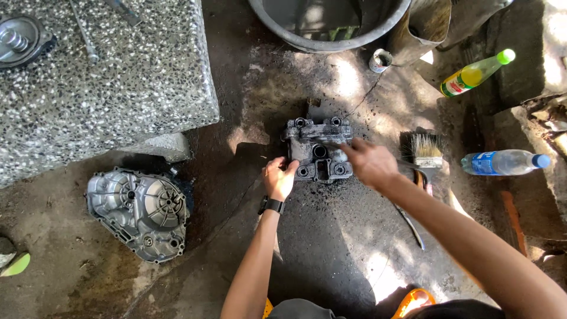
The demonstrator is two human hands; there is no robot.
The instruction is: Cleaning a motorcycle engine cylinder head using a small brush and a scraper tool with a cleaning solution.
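A dirty, dark grey engine part (pixel 319 147) with several round holes lies on the oil-stained concrete ground. My left hand (pixel 279 177), with a black watch on its wrist, grips the part's left lower edge. From the right my right hand (pixel 367 160) reaches over the part, its fingers pinched on a thin tool whose tip touches the part's top face. A paintbrush (pixel 426 152) with pale bristles lies just right of my right hand.
A silver engine cover (pixel 140 211) lies at the left. A speckled stone slab (pixel 106 77) carries a round metal part (pixel 20 38). A grey basin (pixel 328 23), small can (pixel 380 59), yellow-green bottle (pixel 475 74) and clear bottle (pixel 503 162) stand around.
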